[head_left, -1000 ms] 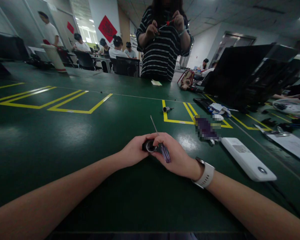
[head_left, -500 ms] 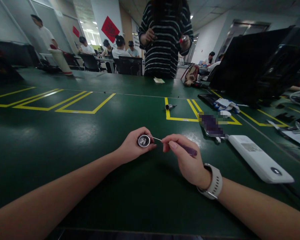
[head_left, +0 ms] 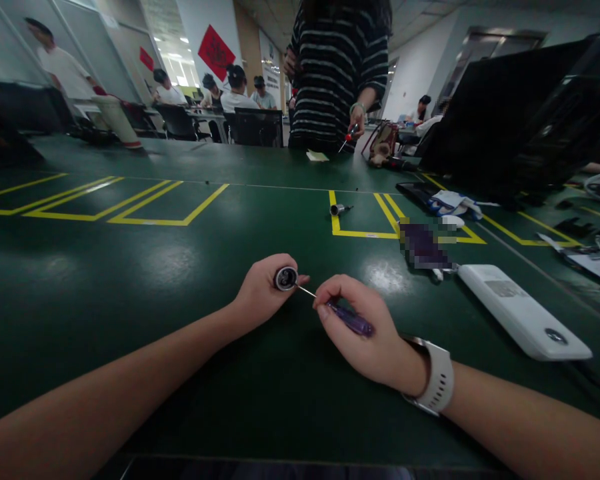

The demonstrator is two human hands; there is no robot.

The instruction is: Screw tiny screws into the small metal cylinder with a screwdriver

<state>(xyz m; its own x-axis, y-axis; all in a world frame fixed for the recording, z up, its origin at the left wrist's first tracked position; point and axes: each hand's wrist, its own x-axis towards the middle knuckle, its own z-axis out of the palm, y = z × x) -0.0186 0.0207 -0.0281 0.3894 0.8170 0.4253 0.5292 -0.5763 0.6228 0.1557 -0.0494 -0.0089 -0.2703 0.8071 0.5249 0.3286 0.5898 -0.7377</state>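
Note:
My left hand (head_left: 260, 290) is closed round a small round metal connector (head_left: 285, 279), whose dark open end with a metal rim faces me. Between the thumb and fingers of my right hand (head_left: 363, 327) is a screwdriver with a purple see-through handle (head_left: 353, 319). Its thin shaft (head_left: 306, 291) points left, with the tip at the connector's lower right side; whether it touches a screw is too small to tell. Further off, a second metal connector part (head_left: 337, 210) lies on the green table (head_left: 180, 327) beside yellow tape.
Right of my hands lie a white power bank (head_left: 523, 310), a partly blurred phone (head_left: 425, 243) and gloves (head_left: 455, 205). Yellow tape outlines (head_left: 185, 221) mark the tabletop. Across the table stands a person in a striped top (head_left: 337, 80), holding a red screwdriver (head_left: 349, 137).
My right hand has turned the screwdriver, its handle end now lower and further left. The connector is tilted differently in my left hand. The person opposite has lowered one hand.

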